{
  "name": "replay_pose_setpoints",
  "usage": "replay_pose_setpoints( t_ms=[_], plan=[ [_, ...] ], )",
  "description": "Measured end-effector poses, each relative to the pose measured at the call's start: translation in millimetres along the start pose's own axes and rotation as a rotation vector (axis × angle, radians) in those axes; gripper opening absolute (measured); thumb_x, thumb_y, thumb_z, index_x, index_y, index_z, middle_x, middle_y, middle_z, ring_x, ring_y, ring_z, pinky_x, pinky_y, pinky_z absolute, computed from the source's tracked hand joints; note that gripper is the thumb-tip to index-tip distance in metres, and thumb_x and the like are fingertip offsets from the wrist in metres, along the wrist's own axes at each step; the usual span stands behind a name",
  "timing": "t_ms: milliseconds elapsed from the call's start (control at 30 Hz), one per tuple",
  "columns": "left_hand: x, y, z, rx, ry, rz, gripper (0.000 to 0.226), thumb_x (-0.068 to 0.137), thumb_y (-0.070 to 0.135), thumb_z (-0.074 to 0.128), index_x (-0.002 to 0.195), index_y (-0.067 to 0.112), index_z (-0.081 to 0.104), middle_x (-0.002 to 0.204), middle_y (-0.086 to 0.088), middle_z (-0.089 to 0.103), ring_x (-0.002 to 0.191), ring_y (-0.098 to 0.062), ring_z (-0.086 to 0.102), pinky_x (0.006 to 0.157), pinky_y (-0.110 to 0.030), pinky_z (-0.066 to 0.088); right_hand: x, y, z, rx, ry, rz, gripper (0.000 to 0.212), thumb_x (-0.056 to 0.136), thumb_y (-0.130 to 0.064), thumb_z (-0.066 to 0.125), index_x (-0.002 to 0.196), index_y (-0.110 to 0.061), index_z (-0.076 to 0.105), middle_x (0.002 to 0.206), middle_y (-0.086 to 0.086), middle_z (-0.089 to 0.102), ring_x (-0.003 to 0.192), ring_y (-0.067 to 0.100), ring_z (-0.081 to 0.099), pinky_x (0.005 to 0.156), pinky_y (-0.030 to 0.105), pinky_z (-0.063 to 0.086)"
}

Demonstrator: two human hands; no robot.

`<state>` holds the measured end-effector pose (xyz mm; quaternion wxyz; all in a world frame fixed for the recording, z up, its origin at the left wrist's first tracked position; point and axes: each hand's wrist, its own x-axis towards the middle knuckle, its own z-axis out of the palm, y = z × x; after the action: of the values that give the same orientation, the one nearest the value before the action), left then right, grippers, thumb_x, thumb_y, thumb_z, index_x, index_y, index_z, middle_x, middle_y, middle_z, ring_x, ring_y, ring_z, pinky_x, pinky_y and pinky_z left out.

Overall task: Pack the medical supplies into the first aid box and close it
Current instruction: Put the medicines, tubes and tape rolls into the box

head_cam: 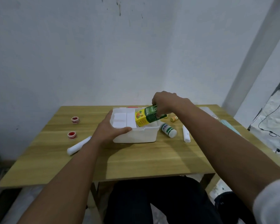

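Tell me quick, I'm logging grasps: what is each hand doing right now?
Left hand: grips the near-left corner of the white first aid box.
Right hand: holds the green-and-yellow carton, tilted into the box.

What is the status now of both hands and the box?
Left hand steadies white box, grip on its near-left corner. Right hand holds green-yellow carton, tilted, partly inside. Nothing blocking; white bottle beside box.
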<state>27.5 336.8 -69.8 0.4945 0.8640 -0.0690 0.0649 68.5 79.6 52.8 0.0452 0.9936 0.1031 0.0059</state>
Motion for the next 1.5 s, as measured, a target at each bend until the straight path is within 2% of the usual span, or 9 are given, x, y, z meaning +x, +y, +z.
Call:
replay_pose_setpoints(
  t_ms=[100,200,433,567,933,1100,1233,1333,1500],
  plan=[
    [1,-1,1,0.007,-0.002,-0.03,0.119,0.062,0.063,0.089,0.16,0.036,0.029,0.155,0.011,0.046,0.136,-0.016,0.046,0.095,-0.03,0.043,-4,-4,-1,-0.053,0.011,-0.019,0.043,0.066,-0.027,0.087,0.103,-0.019,0.067,0.091,0.001,0.066,0.09,0.025,0.063,0.075,0.038,0.039],
    [1,1,3,0.006,0.007,-0.024,0.115,0.067,0.057,0.09,0.161,0.033,0.027,0.158,0.009,0.042,0.133,-0.015,0.044,0.094,-0.03,0.042,-1,-18,7,-0.062,-0.007,-0.078,0.043,0.068,-0.023,0.086,0.105,-0.014,0.067,0.092,0.004,0.067,0.088,0.024,0.064,0.071,0.036,0.053],
    [-2,0,2,0.011,-0.003,0.014,0.107,0.07,0.053,0.089,0.157,0.038,0.029,0.135,0.021,0.043,0.119,-0.008,0.042,0.077,-0.019,0.042,15,-32,45,0.201,-0.007,-0.126,0.054,0.072,-0.024,0.089,0.121,-0.013,0.069,0.113,0.004,0.066,0.097,0.02,0.059,0.069,0.027,0.046],
    [-2,-1,3,-0.005,-0.008,0.017,0.106,0.068,0.057,0.09,0.155,0.041,0.032,0.133,0.023,0.047,0.12,-0.009,0.046,0.076,-0.018,0.043,16,-31,60,0.266,0.019,-0.143,0.055,0.074,-0.027,0.087,0.125,-0.016,0.07,0.12,0.003,0.066,0.105,0.02,0.058,0.081,0.03,0.049],
    [-2,1,4,0.01,0.015,0.009,0.106,0.067,0.056,0.09,0.155,0.041,0.032,0.134,0.023,0.046,0.119,-0.007,0.045,0.075,-0.015,0.04,24,-38,72,0.194,0.02,-0.24,0.051,0.074,-0.039,0.082,0.122,-0.028,0.07,0.116,-0.006,0.069,0.104,0.017,0.063,0.083,0.036,0.056],
    [0,1,5,0.019,0.003,0.032,0.103,0.067,0.057,0.089,0.152,0.045,0.033,0.132,0.025,0.047,0.119,-0.008,0.047,0.077,-0.021,0.043,20,-24,67,0.415,0.06,-0.219,0.048,0.071,-0.034,0.089,0.114,-0.02,0.075,0.113,-0.005,0.071,0.101,0.013,0.066,0.086,0.033,0.057],
    [3,-5,4,0.007,-0.007,0.026,0.105,0.062,0.065,0.088,0.151,0.045,0.036,0.136,0.023,0.053,0.12,-0.011,0.052,0.08,-0.026,0.046,10,23,48,0.747,0.319,-0.09,0.023,0.077,-0.025,0.086,0.097,-0.016,0.078,0.095,-0.005,0.076,0.084,0.006,0.072,0.082,0.029,0.06],
    [3,-7,4,0.012,-0.002,0.026,0.108,0.062,0.065,0.089,0.153,0.045,0.035,0.136,0.023,0.052,0.12,-0.011,0.051,0.08,-0.026,0.046,12,86,46,0.746,0.469,0.111,0.014,0.085,-0.019,0.077,0.098,-0.013,0.079,0.096,-0.001,0.077,0.086,0.011,0.073,0.086,0.034,0.06],
    [2,-4,7,0.019,0.01,0.04,0.101,0.066,0.055,0.09,0.151,0.046,0.035,0.133,0.024,0.05,0.118,-0.009,0.049,0.075,-0.019,0.042,17,188,77,0.331,0.243,0.586,0.03,0.09,-0.022,0.061,0.119,-0.02,0.067,0.121,0.005,0.069,0.116,0.03,0.062,0.108,0.051,0.039]
  ],
)
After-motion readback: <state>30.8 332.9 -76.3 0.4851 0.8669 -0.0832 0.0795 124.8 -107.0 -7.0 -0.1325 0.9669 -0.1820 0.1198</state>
